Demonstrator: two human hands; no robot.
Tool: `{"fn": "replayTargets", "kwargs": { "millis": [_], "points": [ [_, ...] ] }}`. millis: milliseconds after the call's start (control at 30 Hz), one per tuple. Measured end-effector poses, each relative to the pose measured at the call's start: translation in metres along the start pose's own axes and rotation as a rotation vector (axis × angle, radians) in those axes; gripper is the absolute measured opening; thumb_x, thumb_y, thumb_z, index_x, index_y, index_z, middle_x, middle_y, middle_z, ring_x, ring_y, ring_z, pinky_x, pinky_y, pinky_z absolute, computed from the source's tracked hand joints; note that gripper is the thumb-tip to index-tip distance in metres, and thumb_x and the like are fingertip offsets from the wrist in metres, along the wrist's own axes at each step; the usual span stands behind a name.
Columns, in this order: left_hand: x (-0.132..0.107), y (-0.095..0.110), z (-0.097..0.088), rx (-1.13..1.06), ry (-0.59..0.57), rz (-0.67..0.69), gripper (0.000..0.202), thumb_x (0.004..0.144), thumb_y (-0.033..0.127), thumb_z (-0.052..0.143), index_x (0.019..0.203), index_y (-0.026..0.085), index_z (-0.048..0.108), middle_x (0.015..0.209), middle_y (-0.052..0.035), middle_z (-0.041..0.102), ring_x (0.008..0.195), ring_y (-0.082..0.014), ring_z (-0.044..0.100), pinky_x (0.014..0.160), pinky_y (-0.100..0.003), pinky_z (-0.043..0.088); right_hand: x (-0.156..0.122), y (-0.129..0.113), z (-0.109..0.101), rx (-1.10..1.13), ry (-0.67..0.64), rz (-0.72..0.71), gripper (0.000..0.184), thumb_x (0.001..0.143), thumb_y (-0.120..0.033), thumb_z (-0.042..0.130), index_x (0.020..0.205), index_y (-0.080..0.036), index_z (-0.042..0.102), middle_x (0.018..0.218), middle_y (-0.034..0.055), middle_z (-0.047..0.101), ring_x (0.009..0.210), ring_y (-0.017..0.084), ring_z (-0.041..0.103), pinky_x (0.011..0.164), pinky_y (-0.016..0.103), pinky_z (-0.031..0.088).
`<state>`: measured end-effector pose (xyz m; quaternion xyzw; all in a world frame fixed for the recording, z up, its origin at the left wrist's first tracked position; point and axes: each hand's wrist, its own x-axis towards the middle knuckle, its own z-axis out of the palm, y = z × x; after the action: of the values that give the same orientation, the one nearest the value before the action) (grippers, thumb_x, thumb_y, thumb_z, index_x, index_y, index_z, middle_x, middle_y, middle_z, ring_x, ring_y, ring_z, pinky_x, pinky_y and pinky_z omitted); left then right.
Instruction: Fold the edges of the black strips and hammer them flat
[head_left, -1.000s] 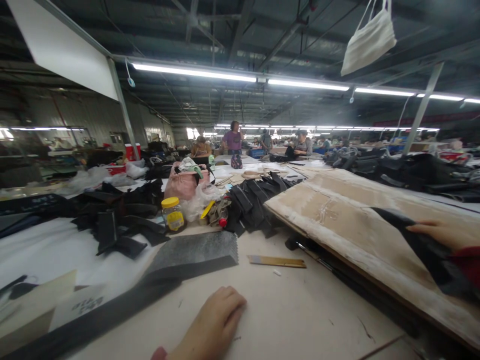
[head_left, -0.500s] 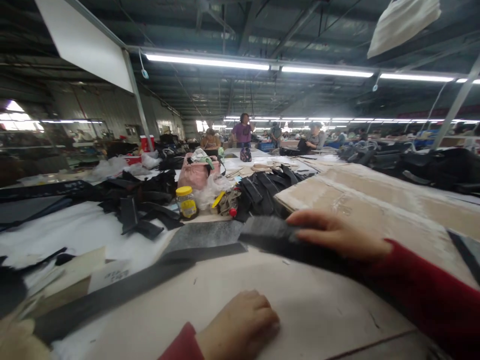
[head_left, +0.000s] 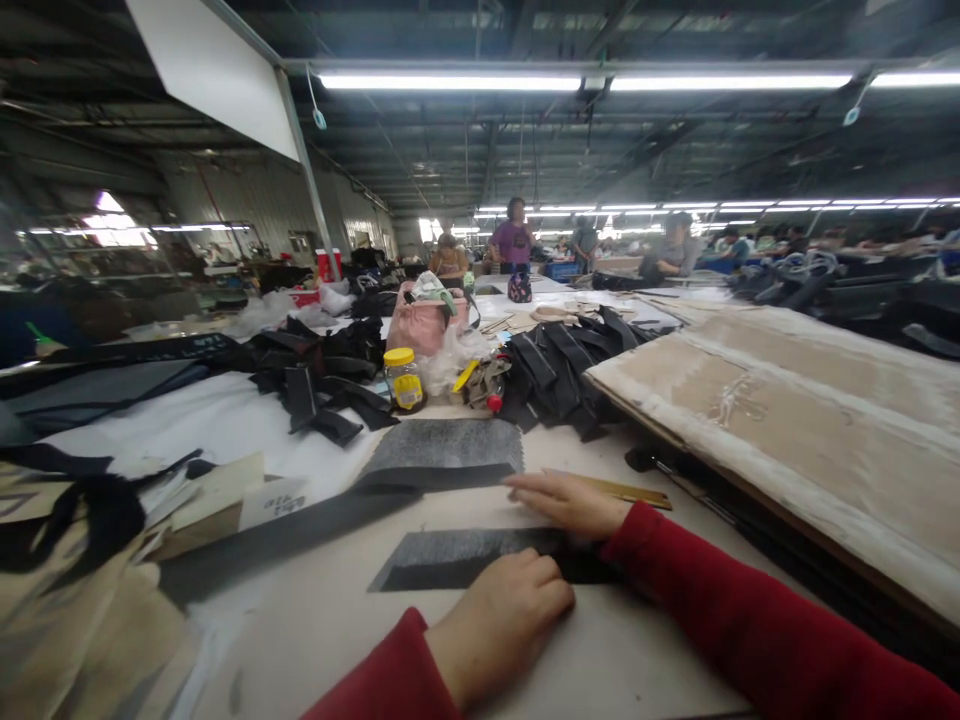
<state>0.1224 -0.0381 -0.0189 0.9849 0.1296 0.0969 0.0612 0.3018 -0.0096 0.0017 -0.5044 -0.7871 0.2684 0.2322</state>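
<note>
A short dark grey fabric strip (head_left: 442, 562) lies on the pale tabletop, its right end going out of sight behind my hands. My left hand (head_left: 506, 620) rests on the strip's near edge, fingers curled and closed; its fingertips are hidden, so I cannot tell what they grip. Just beyond the strip, my right hand (head_left: 574, 502) is open, fingers stretched out to the left and palm down. A yellow ruler (head_left: 630, 492) lies partly behind that hand. Farther off is a grey fabric piece with a zigzag edge (head_left: 450, 445), and a long dark strip (head_left: 285, 540) runs to the lower left.
Behind stand a yellow-lidded jar (head_left: 405, 382), a pink basket (head_left: 420, 325) and heaped black strips (head_left: 555, 365). A stack of large tan boards (head_left: 795, 390) fills the right side. Paper patterns (head_left: 217, 500) lie left. Several people work in the background.
My right hand has come back to the left, and the dark strip it was on now lies flat nearer me. My left hand now touches that strip's edge. The view has shifted right and down.
</note>
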Motion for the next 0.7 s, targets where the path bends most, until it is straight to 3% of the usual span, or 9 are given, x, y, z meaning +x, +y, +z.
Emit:
{"fn": "replayTargets", "kwargs": {
  "millis": [133,233,367,433,533,700],
  "points": [
    [0.000,0.003,0.000,-0.029,0.013,0.033,0.016,0.084,0.014,0.048,0.098,0.021,0.054,0.091,-0.0014,0.058,0.084,-0.0146,0.050,0.075,-0.026,0.040,-0.004,0.039,-0.027,-0.310,0.181,0.059,0.040,0.082,-0.032,0.049,0.115,-0.012,0.058,0.117,0.0137,0.059,0.107,0.025,0.053,0.094,0.038,0.037],
    [0.002,-0.003,-0.001,-0.081,0.073,-0.019,0.018,0.083,0.013,0.048,0.099,0.021,0.054,0.093,-0.0012,0.058,0.086,-0.0149,0.050,0.077,-0.027,0.040,-0.009,0.059,-0.034,-0.475,0.095,0.082,0.034,0.082,-0.030,0.050,0.110,-0.015,0.061,0.111,0.0116,0.062,0.101,0.023,0.055,0.088,0.033,0.040],
    [0.005,-0.027,-0.010,-0.063,0.147,-0.219,0.019,0.087,0.014,0.042,0.100,0.019,0.055,0.096,-0.0032,0.057,0.090,-0.0155,0.050,0.082,-0.027,0.041,-0.009,0.070,-0.035,-0.576,0.057,0.068,0.027,0.086,-0.025,0.044,0.100,-0.019,0.065,0.101,0.0084,0.066,0.096,0.020,0.056,0.085,0.028,0.039],
    [0.010,-0.042,-0.019,0.029,0.110,-0.308,0.020,0.087,0.014,0.041,0.100,0.017,0.055,0.098,-0.0052,0.057,0.092,-0.0169,0.051,0.084,-0.029,0.042,-0.008,0.073,-0.037,-0.587,0.087,0.094,0.026,0.086,-0.022,0.043,0.097,-0.018,0.066,0.099,0.0098,0.066,0.096,0.021,0.056,0.084,0.029,0.038],
    [0.023,-0.062,-0.028,0.212,-0.037,-0.359,0.019,0.085,0.012,0.041,0.096,0.014,0.056,0.096,-0.0078,0.057,0.090,-0.0196,0.054,0.081,-0.032,0.045,-0.008,0.073,-0.040,-0.600,0.122,0.121,0.027,0.085,-0.018,0.042,0.096,-0.018,0.066,0.099,0.0105,0.065,0.095,0.021,0.056,0.084,0.031,0.037],
    [0.049,-0.081,-0.023,0.393,-0.165,-0.362,0.020,0.082,0.005,0.040,0.091,0.012,0.057,0.089,-0.0095,0.059,0.083,-0.0213,0.058,0.074,-0.033,0.047,-0.010,0.061,-0.034,-0.597,0.168,0.055,0.030,0.083,-0.015,0.041,0.104,-0.017,0.063,0.107,0.0097,0.062,0.099,0.021,0.053,0.086,0.032,0.036]
  ]
}}
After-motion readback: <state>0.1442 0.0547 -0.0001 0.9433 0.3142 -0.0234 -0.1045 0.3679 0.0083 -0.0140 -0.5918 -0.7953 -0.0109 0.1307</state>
